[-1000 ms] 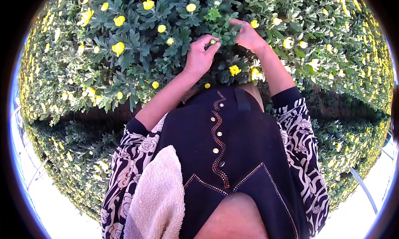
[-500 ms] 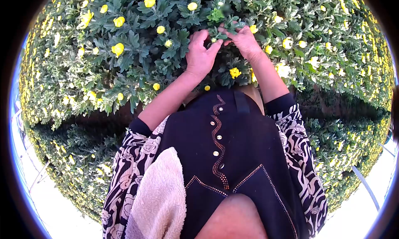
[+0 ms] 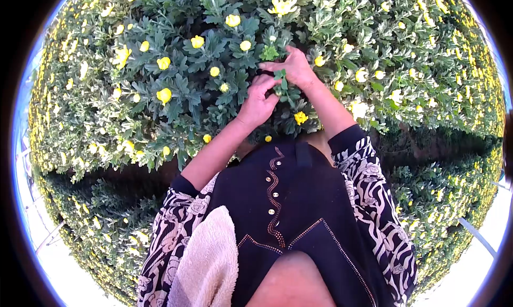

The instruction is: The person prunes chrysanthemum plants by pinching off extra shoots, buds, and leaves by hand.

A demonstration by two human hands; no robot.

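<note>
A worker's left hand (image 3: pixel 258 101) is curling its fingers beside a leafy sprig (image 3: pixel 284 84), though whether they are pinching it is unclear. Just beyond that grip, the right hand (image 3: pixel 297 69) is angling inward over the foliage (image 3: pixel 243 32), digits spreading apart.

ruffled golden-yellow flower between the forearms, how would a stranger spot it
Find the black top with the wavy studded line, then look just beyond its far edge, into the green leaves beside the right forearm. The ruffled golden-yellow flower there is larger and more open than the small round yellow bud nearer the top.
</note>
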